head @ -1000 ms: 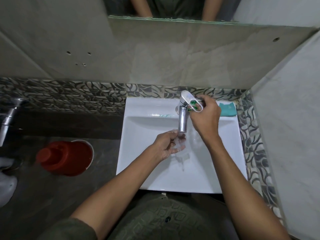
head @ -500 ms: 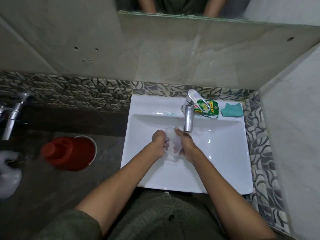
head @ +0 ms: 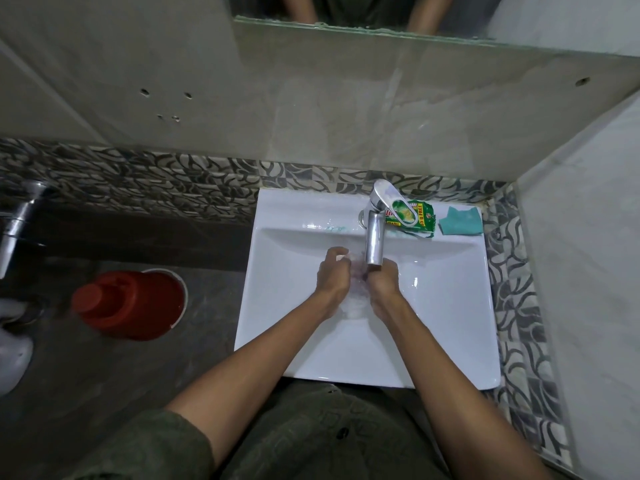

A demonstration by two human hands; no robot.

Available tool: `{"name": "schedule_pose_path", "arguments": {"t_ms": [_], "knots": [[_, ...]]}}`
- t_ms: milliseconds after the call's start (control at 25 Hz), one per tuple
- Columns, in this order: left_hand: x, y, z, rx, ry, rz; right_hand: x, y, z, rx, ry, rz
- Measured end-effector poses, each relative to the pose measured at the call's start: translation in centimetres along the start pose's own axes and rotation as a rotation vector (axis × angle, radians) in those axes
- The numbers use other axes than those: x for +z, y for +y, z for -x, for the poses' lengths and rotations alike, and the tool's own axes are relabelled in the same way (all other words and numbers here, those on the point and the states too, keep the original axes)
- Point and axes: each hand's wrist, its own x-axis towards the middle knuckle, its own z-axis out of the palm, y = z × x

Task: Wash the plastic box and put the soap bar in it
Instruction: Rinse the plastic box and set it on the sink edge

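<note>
A clear plastic box (head: 356, 285) sits between my two hands over the white sink (head: 450, 306), right under the chrome tap's spout (head: 374, 242). My left hand (head: 331, 275) grips its left side and my right hand (head: 382, 282) grips its right side. The box is see-through and mostly hidden by my fingers. A green wrapped soap bar (head: 414, 218) lies on the sink's back ledge, just right of the tap.
A teal cloth (head: 460, 221) lies on the ledge right of the soap. A red bucket with a red mug (head: 128, 303) stands on the floor to the left. Patterned tiles border the sink, with a wall close on the right.
My right hand left the tap lever and came down to the box. Both hands now hold the box under the spout, a little further back than half a second ago.
</note>
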Motion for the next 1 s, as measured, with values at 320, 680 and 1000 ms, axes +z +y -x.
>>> {"name": "schedule_pose_path", "arguments": {"t_ms": [320,680,1000], "knots": [[1.0,-0.7,0.0,0.259,-0.204,0.047,-3.3,1.3,-0.6,0.235,-0.05,-0.484],[1.4,-0.1,-0.4,0.148,0.056,0.018,-2.8,0.9,-0.6,0.138,-0.108,-0.326],[0.8,-1.8,-0.7,0.097,-0.108,0.16,-1.3,0.3,3.0,-0.146,-0.114,0.026]]}}
